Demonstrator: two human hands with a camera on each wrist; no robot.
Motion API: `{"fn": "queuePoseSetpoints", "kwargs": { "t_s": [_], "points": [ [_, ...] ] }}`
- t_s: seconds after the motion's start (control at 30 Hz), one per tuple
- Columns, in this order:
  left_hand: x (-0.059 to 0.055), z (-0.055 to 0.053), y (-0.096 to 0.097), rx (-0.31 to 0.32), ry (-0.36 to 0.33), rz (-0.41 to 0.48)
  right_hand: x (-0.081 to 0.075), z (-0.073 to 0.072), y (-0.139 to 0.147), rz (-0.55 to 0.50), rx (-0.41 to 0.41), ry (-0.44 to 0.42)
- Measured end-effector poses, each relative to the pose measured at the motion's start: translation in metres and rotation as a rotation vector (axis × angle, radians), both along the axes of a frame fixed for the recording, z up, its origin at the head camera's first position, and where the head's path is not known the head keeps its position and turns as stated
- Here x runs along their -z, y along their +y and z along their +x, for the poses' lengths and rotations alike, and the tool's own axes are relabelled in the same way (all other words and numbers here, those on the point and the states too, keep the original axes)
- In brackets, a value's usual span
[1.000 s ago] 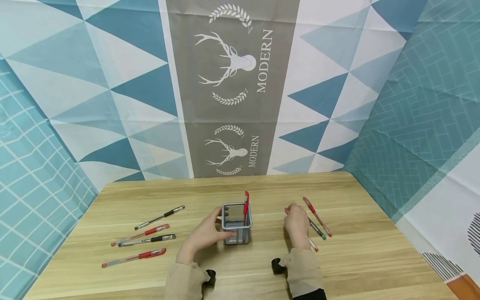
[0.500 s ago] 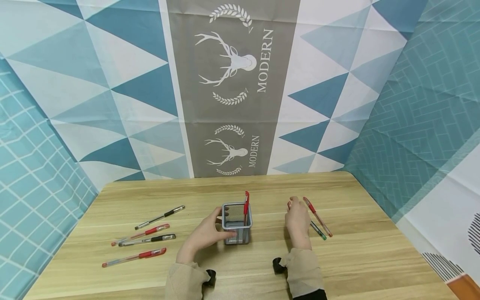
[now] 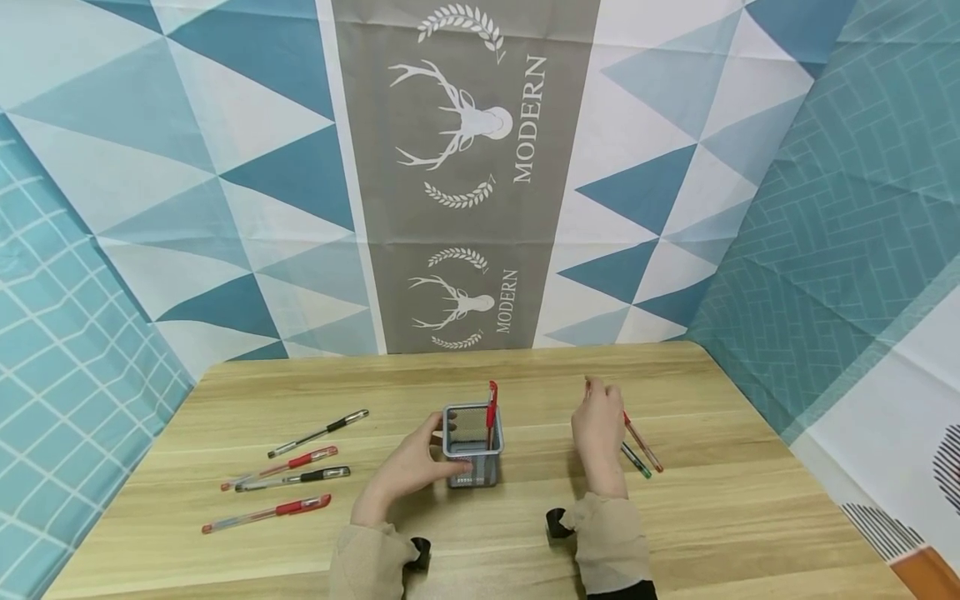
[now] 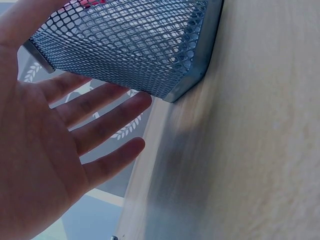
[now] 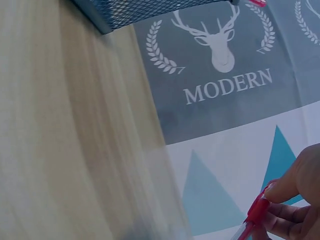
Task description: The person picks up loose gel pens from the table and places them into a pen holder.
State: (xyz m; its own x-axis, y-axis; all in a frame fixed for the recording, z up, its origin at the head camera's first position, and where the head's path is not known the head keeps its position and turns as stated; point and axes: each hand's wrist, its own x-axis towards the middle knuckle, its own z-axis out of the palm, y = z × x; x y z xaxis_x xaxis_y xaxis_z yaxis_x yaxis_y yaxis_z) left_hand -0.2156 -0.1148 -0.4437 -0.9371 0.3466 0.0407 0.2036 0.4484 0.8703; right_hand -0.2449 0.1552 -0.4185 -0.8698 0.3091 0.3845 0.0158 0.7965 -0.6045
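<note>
My left hand (image 3: pixel 405 471) holds a grey metal mesh pen holder (image 3: pixel 486 472) at mid-table, thumb on its near side and fingers behind. In the left wrist view the fingers are spread along the mesh (image 4: pixel 130 45). One red pen (image 3: pixel 492 408) stands upright inside the holder. To the right, my right hand (image 3: pixel 597 421) pinches another red pen (image 5: pixel 257 211) between thumb and fingers, raised above the table. Most of that pen is hidden by the hand in the head view. Just right of this hand lie a green pen (image 3: pixel 637 461) and a red pen (image 3: pixel 645 446).
On the left side of the wooden table (image 3: pixel 480 567) lie a black pen (image 3: pixel 318 433), a red pen (image 3: pixel 311 458), another black pen (image 3: pixel 322 475) crossing it, and a red pen (image 3: pixel 300 506) nearer the front. A patterned cloth backdrop (image 3: pixel 465 225) rises behind the table's back edge.
My right hand has lifted the red pen off the table and moved slightly away from me, toward the back. The left hand and the pen holder have stayed in place.
</note>
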Motion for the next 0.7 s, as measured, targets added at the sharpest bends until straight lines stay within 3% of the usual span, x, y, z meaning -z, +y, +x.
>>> {"fn": "queuePoseSetpoints", "kwargs": {
  "t_s": [0.4, 0.7],
  "points": [
    [-0.001, 0.0, -0.001, -0.005, 0.009, -0.01, -0.013, 0.004, -0.003, -0.037, 0.024, 0.122],
    [-0.001, 0.0, 0.0, -0.004, -0.002, -0.007, -0.022, 0.008, -0.004, -0.046, 0.027, 0.3]
  ]
}}
